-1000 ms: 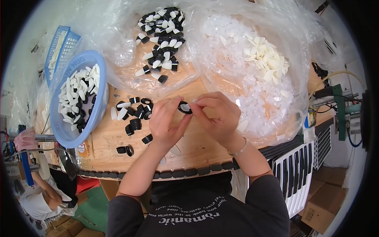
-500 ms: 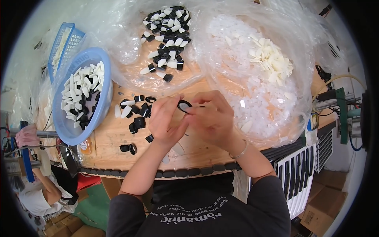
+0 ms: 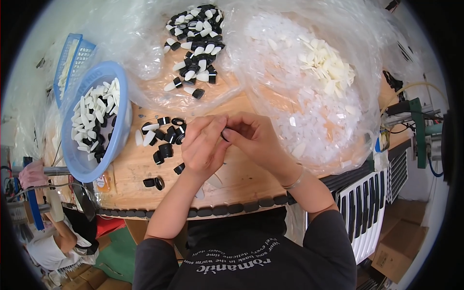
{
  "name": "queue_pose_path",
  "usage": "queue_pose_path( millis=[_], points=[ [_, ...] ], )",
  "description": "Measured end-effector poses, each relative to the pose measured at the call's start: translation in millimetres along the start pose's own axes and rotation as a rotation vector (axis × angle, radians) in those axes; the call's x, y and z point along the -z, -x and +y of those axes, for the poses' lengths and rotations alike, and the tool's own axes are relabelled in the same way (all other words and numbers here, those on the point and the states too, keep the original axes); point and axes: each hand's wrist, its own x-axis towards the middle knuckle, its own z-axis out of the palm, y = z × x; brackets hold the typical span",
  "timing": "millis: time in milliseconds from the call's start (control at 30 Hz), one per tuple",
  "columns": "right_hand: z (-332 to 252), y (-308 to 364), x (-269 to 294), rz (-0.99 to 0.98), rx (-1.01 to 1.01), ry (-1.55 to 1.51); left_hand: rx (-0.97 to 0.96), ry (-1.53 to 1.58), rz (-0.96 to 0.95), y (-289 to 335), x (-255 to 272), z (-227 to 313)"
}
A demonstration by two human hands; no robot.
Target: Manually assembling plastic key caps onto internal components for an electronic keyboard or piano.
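Note:
Over the middle of the table, my left hand [image 3: 204, 147] and my right hand [image 3: 255, 141] meet, fingertips pinched together. Between them shows the dark edge of a small black ring-shaped piece [image 3: 224, 136], gripped from both sides; the fingers cover most of it. Beside my left hand lie loose black pieces [image 3: 166, 150], some like short rings or caps, and a few white oval tabs [image 3: 149, 138]. Below my hands, pale flat slips [image 3: 215, 181] rest on the wood, partly behind my left forearm.
A blue basin [image 3: 126, 116] of white and black pieces stands left, with a blue basket [image 3: 88, 48] behind. Black-and-white assembled pieces [image 3: 195, 48] pile up at the back. Clear plastic sheeting holds translucent slips [image 3: 319, 125] and cream slips [image 3: 328, 67]. Another person [image 3: 53, 246] sits lower left.
The black ring, plainly visible between my fingers before, is now mostly covered. My right hand has closed in on it, and its fingers are no longer blurred. The view has shifted slightly.

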Motion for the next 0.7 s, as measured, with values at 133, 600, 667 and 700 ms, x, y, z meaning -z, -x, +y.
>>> queue_pose_path(
  millis=[133, 600, 667, 700],
  points=[
    [12.5, -1.6, 0.5, 0.044, 0.023, -0.004, -0.031, -0.015, -0.016, 1.2, -0.4, -2.8],
    [17.7, -19.8, 58.9, -0.241, 0.541, 1.112, 0.354, -0.076, 0.051, 0.6, 13.2, -18.3],
    [23.2, -20.0, 52.2, -0.259, 0.448, 1.151, 0.363, -0.047, 0.066, 1.5, 16.6, -19.6],
    [24.3, -20.3, 48.6, -0.273, 0.348, 1.193, 0.373, -0.010, 0.079, 1.5, 18.1, -20.2]
  ],
)
